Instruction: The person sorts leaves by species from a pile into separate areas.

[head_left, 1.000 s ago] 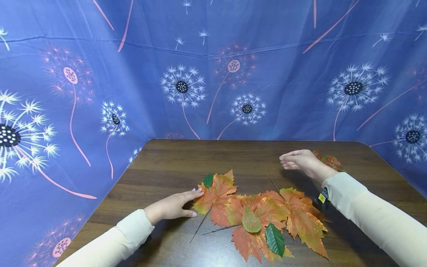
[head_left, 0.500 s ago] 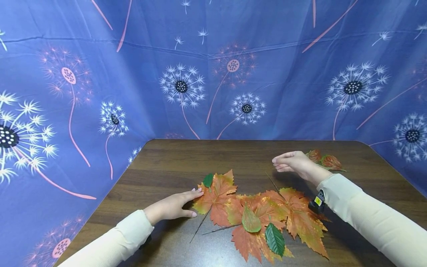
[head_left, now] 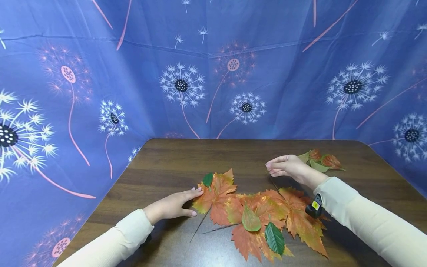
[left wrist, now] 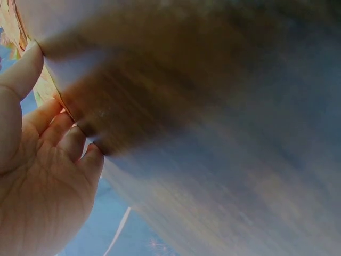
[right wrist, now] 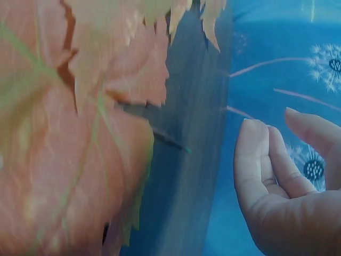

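"Where is the left hand (head_left: 176,205)?"

"At the left side of the left orange leaf (head_left: 218,200). Its fingers are nearly straight, tips resting on the leaf, and the thumb stands wide of them on the near side."

"And the right hand (head_left: 295,168)?"

"Raised above the wood, near the stem (head_left: 275,185) of the right orange leaf (head_left: 305,226). Its fingers are loosely bent; the right wrist view shows a gap between thumb and fingertips."

"How do the leaves lie?"

"The left one, the middle orange leaf (head_left: 265,211) and the right one overlap in a row across the near half of the table (head_left: 176,159). A small green leaf (head_left: 208,180) sits at the left one's far side; a pale green leaf (head_left: 251,220) and a dark green leaf (head_left: 275,238) lie on the middle one."

"What room is around them?"

"A broad band of wood runs between the row and the far edge, and more lies between the left hand and the left edge. Wood also stretches leftward from the right fingertips."

"Anything tighter?"

"A leaf pile (head_left: 330,162) lies beyond the right hand, near the far right corner. Blue cloth (head_left: 283,55) rises just past the far edge."
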Demonstrator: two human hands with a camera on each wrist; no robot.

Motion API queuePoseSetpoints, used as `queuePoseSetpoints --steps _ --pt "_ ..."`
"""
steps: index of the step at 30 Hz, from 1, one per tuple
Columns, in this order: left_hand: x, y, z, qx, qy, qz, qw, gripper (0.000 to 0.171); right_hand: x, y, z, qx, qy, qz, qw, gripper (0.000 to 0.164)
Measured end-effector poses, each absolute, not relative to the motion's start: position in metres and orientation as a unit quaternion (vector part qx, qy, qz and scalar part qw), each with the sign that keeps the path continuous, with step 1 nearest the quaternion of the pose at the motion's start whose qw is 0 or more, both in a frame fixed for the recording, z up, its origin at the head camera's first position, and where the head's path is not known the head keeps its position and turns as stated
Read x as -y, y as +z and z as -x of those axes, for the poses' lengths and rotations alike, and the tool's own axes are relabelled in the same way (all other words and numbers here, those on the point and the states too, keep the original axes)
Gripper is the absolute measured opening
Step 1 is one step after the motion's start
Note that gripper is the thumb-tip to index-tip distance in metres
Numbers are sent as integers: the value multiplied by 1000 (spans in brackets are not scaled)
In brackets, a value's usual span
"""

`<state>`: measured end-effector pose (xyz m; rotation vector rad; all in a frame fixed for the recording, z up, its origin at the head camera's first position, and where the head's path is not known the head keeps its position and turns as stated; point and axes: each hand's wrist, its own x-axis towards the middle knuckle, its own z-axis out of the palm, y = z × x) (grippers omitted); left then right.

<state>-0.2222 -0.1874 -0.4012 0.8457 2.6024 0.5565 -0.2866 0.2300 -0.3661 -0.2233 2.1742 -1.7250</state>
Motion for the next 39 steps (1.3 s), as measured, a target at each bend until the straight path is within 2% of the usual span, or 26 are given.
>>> queuePoseSetpoints --steps 14,20,27,39 --pt "189 -400 222 -914 187 -319 164 72 -197 -375 274 -784 -577 113 202 46" --pt "190 -399 222 -918 194 -299 172 72 -192 -375 272 -785 -571 118 210 46" --pt "187 -401 224 -913 191 -317 169 72 -188 -381 269 -771 -553 176 262 46" --pt "185 -401 225 -915 195 -304 180 71 -174 -383 258 -770 -529 210 288 47"
